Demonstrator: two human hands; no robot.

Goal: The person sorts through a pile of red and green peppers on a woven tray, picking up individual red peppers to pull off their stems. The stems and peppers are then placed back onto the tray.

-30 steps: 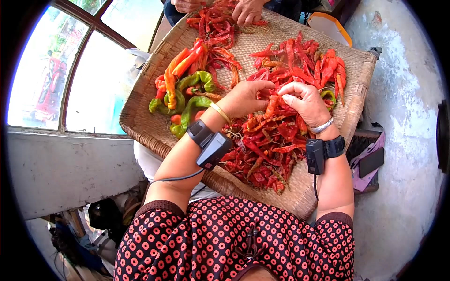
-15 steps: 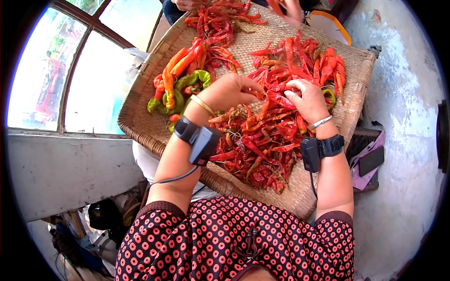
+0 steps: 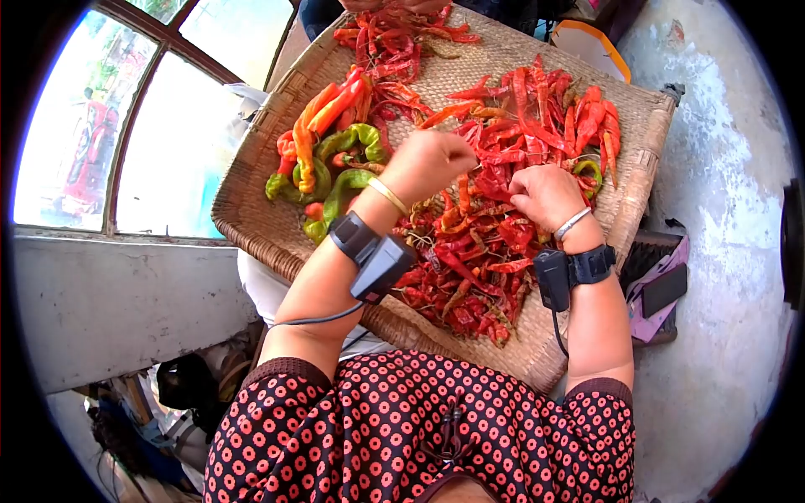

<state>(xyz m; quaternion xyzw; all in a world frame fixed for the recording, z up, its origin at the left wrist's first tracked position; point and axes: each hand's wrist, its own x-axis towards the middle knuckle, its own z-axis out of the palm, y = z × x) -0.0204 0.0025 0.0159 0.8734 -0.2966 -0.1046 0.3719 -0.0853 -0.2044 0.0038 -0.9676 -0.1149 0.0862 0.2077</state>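
My left hand [image 3: 426, 166] hovers over the middle of the chili pile, its thumb and fingers pinched together. Whatever is between those fingertips is too small to make out. To its right, my right hand [image 3: 549, 199] has curled fingers closed at the end of a dark red chili pepper [image 3: 495, 182]. Beneath both hands spreads a heap of wrinkled dried red chilies [image 3: 457, 260], some with stalks showing. Past the right hand lie brighter red chilies [image 3: 532, 105] and a curled green one [image 3: 589, 176].
A woven basket tray [image 3: 537, 348] bears the peppers. Green peppers [image 3: 335, 197] and orange ones [image 3: 314, 113] lie on its left side. More red chilies [image 3: 386, 46] sit at the far edge, beside another person's hands [image 3: 394, 4]. A phone [image 3: 664, 287] rests at right.
My left hand has shifted slightly right, its fingers now closer together. My right hand has dropped a little toward me. The other person's hand at the upper right has moved away to the left.
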